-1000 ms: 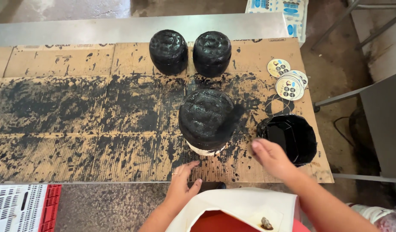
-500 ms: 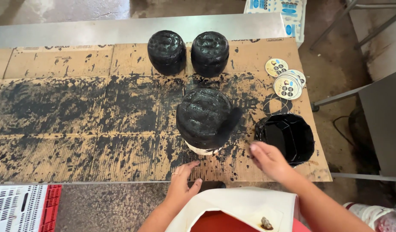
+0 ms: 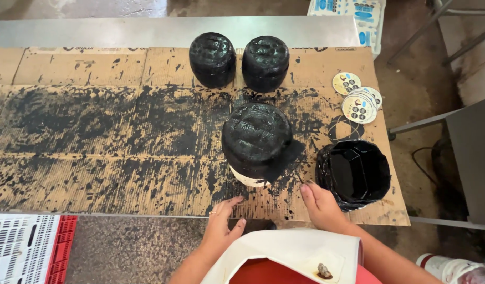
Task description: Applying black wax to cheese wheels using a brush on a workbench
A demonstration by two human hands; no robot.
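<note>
A rounded pot [image 3: 255, 138], painted black except for a pale strip at its base, stands upside down on paint-spattered cardboard [image 3: 95, 131]. My left hand [image 3: 223, 225] rests at the cardboard's near edge just below the pot, fingers loosely spread and holding nothing. My right hand [image 3: 319, 206] lies to the right of the pot, fingers together. It holds nothing and sits close to a black container of paint [image 3: 354, 173]. Two fully black pots [image 3: 212, 59] [image 3: 265, 62] stand side by side at the back.
A stack of round printed stickers [image 3: 358, 102] lies at the cardboard's right edge. A white and red crate [image 3: 27, 252] sits at the lower left. A metal table edge [image 3: 147, 30] runs behind the cardboard. A white apron covers my front.
My right hand has drawn back toward me, away from the paint container's rim. The left hand stays near the cardboard's edge. The pots have not moved.
</note>
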